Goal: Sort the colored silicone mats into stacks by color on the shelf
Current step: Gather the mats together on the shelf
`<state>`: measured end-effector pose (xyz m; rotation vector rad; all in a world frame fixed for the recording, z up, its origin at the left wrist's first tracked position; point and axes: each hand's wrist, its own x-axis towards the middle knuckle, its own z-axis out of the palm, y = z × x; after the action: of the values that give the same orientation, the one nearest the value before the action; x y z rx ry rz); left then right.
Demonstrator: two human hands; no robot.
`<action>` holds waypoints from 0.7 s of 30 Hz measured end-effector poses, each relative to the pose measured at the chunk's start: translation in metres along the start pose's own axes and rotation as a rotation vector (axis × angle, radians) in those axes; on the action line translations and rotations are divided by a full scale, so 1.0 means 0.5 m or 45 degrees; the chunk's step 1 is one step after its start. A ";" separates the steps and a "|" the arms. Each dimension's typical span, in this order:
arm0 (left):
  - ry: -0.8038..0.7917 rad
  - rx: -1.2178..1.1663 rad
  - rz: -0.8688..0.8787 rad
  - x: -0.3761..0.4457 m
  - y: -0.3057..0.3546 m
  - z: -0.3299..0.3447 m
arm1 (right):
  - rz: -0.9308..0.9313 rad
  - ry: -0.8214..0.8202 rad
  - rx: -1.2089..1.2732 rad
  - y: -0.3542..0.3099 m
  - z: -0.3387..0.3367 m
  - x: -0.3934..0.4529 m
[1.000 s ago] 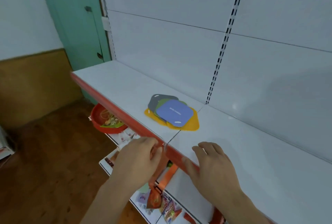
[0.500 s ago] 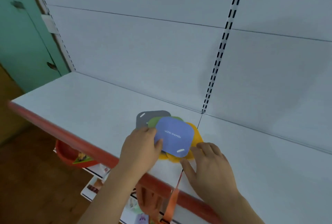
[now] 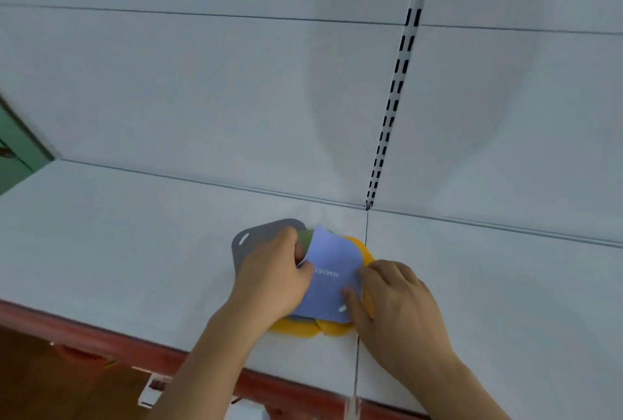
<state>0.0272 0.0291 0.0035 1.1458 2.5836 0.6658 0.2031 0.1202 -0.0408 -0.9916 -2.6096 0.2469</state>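
— Hands first, what do I have?
— Right hand [image 3: 397,298] pinches the blue mat [image 3: 332,273] at its near right edge; left hand [image 3: 273,279] grips its lifted left edge.
— And beyond?
— I see yellow mats [image 3: 367,252], a green mat [image 3: 305,239] and a grey mat [image 3: 261,237] beneath it, on the white shelf [image 3: 135,251].
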 end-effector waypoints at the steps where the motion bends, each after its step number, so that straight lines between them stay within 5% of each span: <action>1: -0.032 -0.045 0.032 0.003 -0.005 -0.007 | 0.022 -0.003 -0.003 -0.004 0.000 -0.001; 8: 0.147 -0.468 -0.041 0.029 -0.118 -0.089 | 0.152 -0.011 -0.036 -0.047 -0.012 0.016; 15: 0.049 -0.338 0.004 0.026 -0.213 -0.090 | 0.405 -0.245 -0.068 -0.125 -0.008 0.038; 21: 0.040 -0.463 -0.044 0.012 -0.231 -0.087 | 0.604 -0.213 0.209 -0.138 -0.009 0.061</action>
<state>-0.0674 -0.0481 -0.0160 0.9761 2.3655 1.0965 0.1417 0.0897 -0.0098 -1.5741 -2.4045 0.6716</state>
